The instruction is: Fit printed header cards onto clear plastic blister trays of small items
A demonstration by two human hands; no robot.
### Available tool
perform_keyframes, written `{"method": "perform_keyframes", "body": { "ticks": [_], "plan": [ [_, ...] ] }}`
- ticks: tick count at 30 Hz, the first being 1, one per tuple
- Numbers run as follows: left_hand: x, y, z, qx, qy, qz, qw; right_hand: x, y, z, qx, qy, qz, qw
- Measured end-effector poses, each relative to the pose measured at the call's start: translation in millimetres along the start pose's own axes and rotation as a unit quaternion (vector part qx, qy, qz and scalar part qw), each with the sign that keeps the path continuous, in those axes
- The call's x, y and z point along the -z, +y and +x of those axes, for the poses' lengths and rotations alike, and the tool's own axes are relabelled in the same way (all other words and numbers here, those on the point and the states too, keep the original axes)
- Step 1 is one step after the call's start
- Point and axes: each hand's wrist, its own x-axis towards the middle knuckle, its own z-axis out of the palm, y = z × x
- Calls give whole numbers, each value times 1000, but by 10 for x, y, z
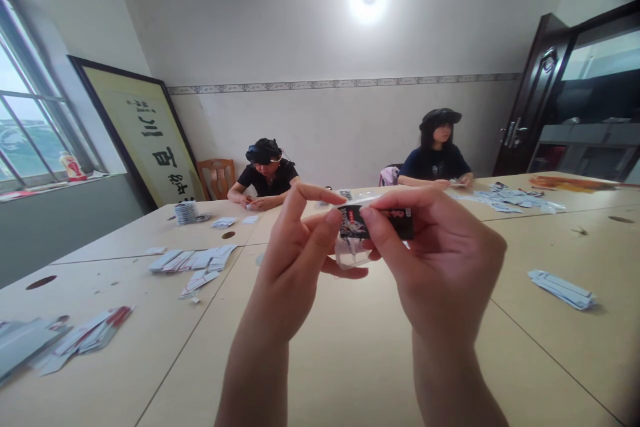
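Note:
In front of me, my two hands hold a small black printed card [387, 221] together with a clear plastic bag [354, 255]. My left hand [295, 253] pinches the left edge of the bag and card between thumb and fingers, its index finger reaching over the top. The thumb of my right hand [445, 247] presses on the face of the card, with the other fingers curled behind. Clear plastic shows above and below the card. Whether the card lies inside the bag or against it, I cannot tell.
White packets [193, 261] lie loosely piled on the table [350, 353]. More packets [95, 337] are at the near left, and a small stack [563, 289] is at the right. Two people [267, 173] [435, 153] sit across the table, near a stack of round items [187, 212] and scattered packets [510, 199].

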Motion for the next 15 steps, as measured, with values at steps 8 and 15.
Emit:
{"method": "perform_keyframes", "body": {
  "ticks": [8, 15],
  "plan": [
    [-77, -8, -23, -14, 62, 22, 998, -6, 12, 2, 2, 4, -2, 1000],
    [-113, -36, -18, -28, 84, 44, 995, -14, 33, 5, -5, -1, 8, 1000]
  ]
}}
